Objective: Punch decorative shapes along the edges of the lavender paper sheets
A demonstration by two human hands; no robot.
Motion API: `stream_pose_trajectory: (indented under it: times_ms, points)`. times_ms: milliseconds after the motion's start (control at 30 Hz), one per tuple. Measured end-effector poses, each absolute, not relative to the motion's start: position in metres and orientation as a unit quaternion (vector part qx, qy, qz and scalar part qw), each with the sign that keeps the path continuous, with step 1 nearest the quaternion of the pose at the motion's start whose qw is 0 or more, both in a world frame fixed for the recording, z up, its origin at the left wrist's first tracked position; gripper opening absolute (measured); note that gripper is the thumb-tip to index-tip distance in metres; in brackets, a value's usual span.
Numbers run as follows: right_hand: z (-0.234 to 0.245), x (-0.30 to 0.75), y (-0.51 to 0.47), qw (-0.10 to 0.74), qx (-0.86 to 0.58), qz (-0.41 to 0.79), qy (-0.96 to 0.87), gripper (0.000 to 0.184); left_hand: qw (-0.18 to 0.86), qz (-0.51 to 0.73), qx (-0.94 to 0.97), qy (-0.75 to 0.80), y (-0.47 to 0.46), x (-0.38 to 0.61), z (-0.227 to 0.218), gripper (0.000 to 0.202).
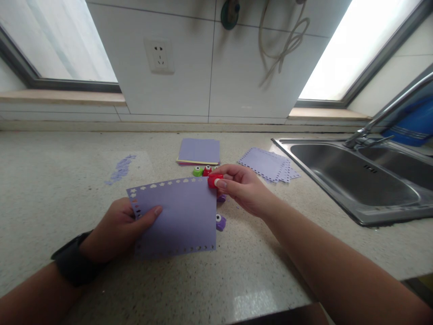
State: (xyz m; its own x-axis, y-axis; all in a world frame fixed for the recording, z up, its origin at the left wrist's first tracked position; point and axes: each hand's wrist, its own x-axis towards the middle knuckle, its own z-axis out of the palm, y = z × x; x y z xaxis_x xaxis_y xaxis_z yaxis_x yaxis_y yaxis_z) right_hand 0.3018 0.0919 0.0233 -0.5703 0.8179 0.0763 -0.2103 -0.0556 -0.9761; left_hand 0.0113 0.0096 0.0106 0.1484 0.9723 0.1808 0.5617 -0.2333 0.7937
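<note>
My left hand (126,225) grips a purple sheet of paper (182,216) at its left side, thumb on top and fingers hidden beneath. Small cut-out shapes run along the sheet's top, left and bottom edges; no holes show along its right edge. At the top right corner, my right hand (241,187) pinches a red craft punch (215,180), which sits over the paper's edge. Behind the sheet stand a green punch (198,171) and another red punch (207,170). A purple punch (220,222) lies by the sheet's right edge, and a further purple one is partly hidden under my right hand.
A stack of coloured paper (199,151) lies toward the wall. Several purple sheets with punched edges (264,163) fan out left of the steel sink (355,180). Purple paper bits (122,169) are heaped on the counter (61,180) at left.
</note>
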Motion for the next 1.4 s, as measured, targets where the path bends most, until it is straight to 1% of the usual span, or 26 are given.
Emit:
stream_pose_trajectory:
  times_ms: [233, 433, 633, 767, 867, 1067, 1200, 1400]
  points:
    - [0.0219, 0.3031, 0.0920, 0.382, -0.259, 0.675, -0.575, 0.029, 0.284, 0.355, 0.699, 0.552, 0.0098, 0.0090, 0.0081, 0.034]
    - [0.0227, 0.3022, 0.0918, 0.385, -0.268, 0.673, -0.572, 0.033, 0.286, 0.358, 0.699, 0.548, 0.0104, 0.0096, 0.0090, 0.031]
    - [0.0223, 0.3030, 0.0918, 0.384, -0.258, 0.676, -0.574, 0.028, 0.285, 0.356, 0.702, 0.547, 0.0114, 0.0111, 0.0096, 0.029]
    - [0.0227, 0.3031, 0.0915, 0.384, -0.255, 0.678, -0.572, 0.027, 0.279, 0.351, 0.706, 0.549, 0.0109, 0.0114, 0.0100, 0.032]
    - [0.0231, 0.3028, 0.0916, 0.387, -0.257, 0.676, -0.572, 0.027, 0.278, 0.348, 0.709, 0.546, 0.0106, 0.0117, 0.0111, 0.030]
    - [0.0227, 0.3028, 0.0924, 0.387, -0.263, 0.671, -0.575, 0.030, 0.272, 0.337, 0.710, 0.555, 0.0107, 0.0113, 0.0111, 0.034]
    - [0.0230, 0.3033, 0.0920, 0.386, -0.261, 0.671, -0.577, 0.027, 0.272, 0.322, 0.712, 0.561, 0.0106, 0.0107, 0.0115, 0.036]
    - [0.0254, 0.3042, 0.0905, 0.374, -0.270, 0.669, -0.583, 0.028, 0.267, 0.324, 0.715, 0.559, 0.0106, 0.0119, 0.0135, 0.034]
